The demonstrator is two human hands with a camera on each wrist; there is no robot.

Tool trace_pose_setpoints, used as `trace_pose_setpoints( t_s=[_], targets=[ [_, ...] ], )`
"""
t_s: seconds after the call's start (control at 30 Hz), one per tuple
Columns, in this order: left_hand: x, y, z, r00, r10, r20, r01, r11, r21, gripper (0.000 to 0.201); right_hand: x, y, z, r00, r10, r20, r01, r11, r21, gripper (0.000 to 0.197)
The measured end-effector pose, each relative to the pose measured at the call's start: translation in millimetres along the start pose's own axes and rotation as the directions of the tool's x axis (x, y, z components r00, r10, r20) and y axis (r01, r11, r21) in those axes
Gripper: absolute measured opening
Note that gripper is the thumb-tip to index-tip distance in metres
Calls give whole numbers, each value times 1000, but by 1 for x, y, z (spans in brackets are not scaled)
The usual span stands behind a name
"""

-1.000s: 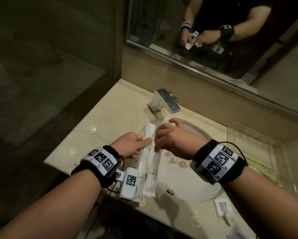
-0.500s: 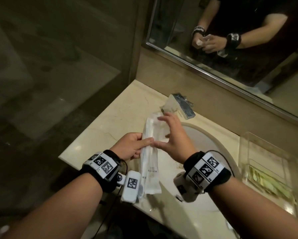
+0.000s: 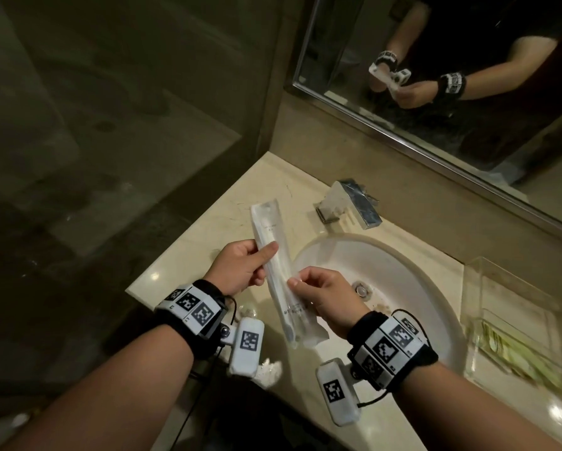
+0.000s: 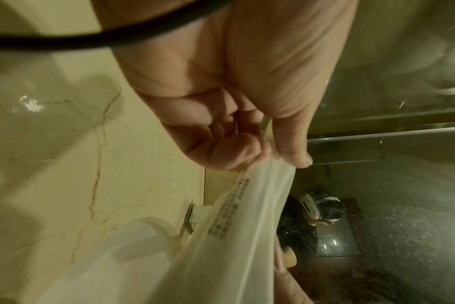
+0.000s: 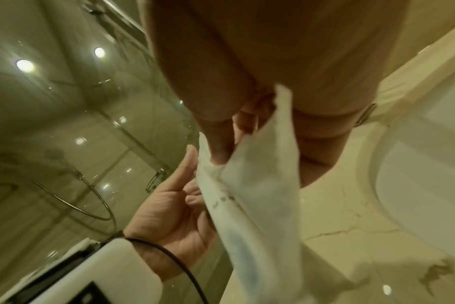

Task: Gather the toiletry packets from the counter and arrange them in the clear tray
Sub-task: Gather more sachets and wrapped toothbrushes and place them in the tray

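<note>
Long white toiletry packets (image 3: 273, 252) are held together in the air over the counter's left part, beside the sink. My left hand (image 3: 240, 268) pinches them near the middle, thumb on top; the same pinch shows in the left wrist view on the packets (image 4: 247, 216). My right hand (image 3: 318, 294) pinches the packets lower down, fingers curled round their edge; the packets (image 5: 249, 197) run past my right thumb in the right wrist view. The clear tray (image 3: 488, 281) stands on the counter at the far right, with greenish packets (image 3: 517, 356) lying in it.
The oval white sink (image 3: 400, 271) is set in the beige marble counter (image 3: 273, 180), with a chrome faucet (image 3: 354, 203) behind it. A mirror (image 3: 452, 60) hangs above. A small crumpled white thing (image 3: 270, 369) lies at the counter's front edge. Dark floor lies left.
My right hand has come down from the packets' upper part and now pinches their lower half. The left hand keeps its hold; the head view has swung left and up.
</note>
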State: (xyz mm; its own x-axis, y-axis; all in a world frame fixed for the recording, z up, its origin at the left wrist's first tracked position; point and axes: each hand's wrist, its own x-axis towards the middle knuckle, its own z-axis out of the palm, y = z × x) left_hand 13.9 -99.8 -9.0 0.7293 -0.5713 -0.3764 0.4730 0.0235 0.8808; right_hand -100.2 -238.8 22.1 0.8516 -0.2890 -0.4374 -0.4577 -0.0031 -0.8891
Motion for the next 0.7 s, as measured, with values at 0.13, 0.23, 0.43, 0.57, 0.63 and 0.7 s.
trace_pose_setpoints(
  t_s=[0.13,0.23,0.43,0.57,0.63,0.7],
  targets=[
    [-4,1,-2,999,33,-18,-32,999,40,15,-1,4,2,1000,7,28,-7,1000,0,12],
    [-5,0,-9,997,42,-72,-41,999,5,15,-1,6,2,989,39,142,-34,999,-40,20],
    [-16,-3,-21,994,-69,-86,55,986,-156,16,13,2,20,980,2,201,20,994,-110,15],
    [-23,-9,-39,986,-74,-150,61,994,-90,15,27,1,38,964,29,265,19,984,-176,23],
    [-26,-11,-54,968,-61,-245,38,995,-95,16,33,1,39,968,49,244,-17,991,-133,19],
    [-27,-11,-68,942,-67,-330,21,990,-143,17,37,0,29,987,50,154,-41,997,-65,14]
  ],
)
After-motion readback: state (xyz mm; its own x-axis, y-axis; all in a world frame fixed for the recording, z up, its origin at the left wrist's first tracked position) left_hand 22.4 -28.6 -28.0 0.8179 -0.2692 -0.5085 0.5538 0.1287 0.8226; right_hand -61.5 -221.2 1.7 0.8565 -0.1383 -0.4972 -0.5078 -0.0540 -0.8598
